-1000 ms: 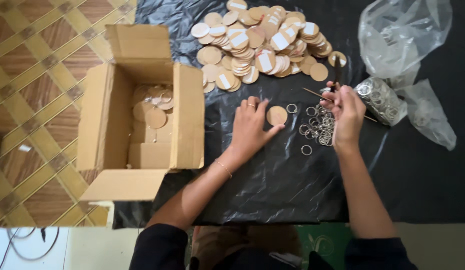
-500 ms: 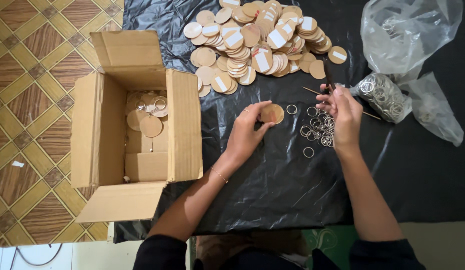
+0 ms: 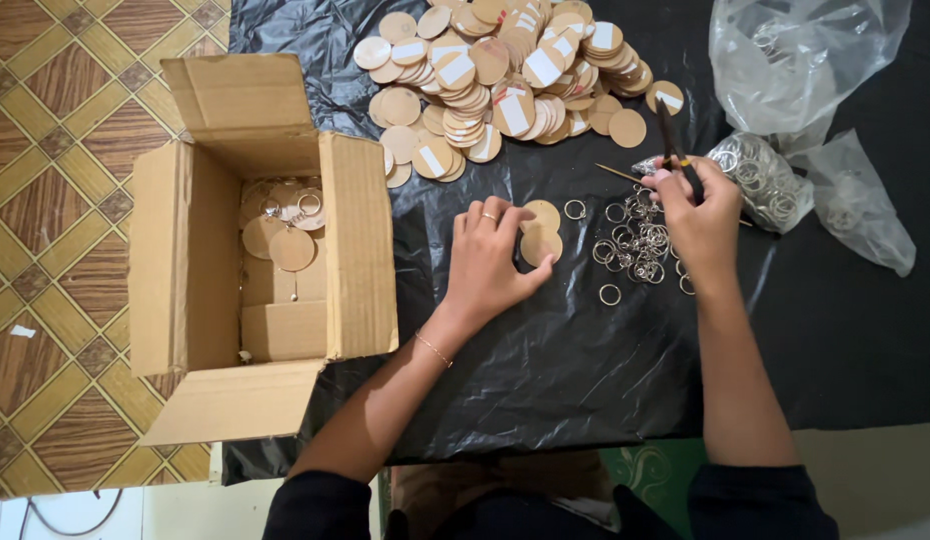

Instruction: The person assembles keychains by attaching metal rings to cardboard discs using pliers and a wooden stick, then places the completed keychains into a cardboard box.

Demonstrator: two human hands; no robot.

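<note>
left hand (image 3: 490, 262): palm down on the black plastic sheet (image 3: 545, 360), fingers bent, fingertips pinching the near edge of a round pale wooden disc (image 3: 541, 245); a second like disc (image 3: 541, 214) lies half under it, on the far side.
right hand (image 3: 700, 215): closed around a pair of dark-handled pliers (image 3: 673, 140), whose handles stick out past the knuckles, away from the person; it rests over the scatter of silver metal split rings (image 3: 635, 240) (what the plier tips grip cannot be told).
wooden disc: on the sheet between the two hands, just left of the rings.
split rings: a loose cluster just right of the disc, a few single rings lying apart around it.
disc pile (image 3: 505, 75): a heap of the same round wooden discs, some with white labels, beyond the held disc at the sheet's far end.
cardboard box (image 3: 360, 240): open brown box left of the held disc, flaps spread, with finished discs on rings inside.
clear plastic bags (image 3: 785, 70): right of the disc pile, one holding more rings (image 3: 760, 180) near the right hand.
floor (image 3: 55, 150): brown and yellow patterned tiles left of the box.
</note>
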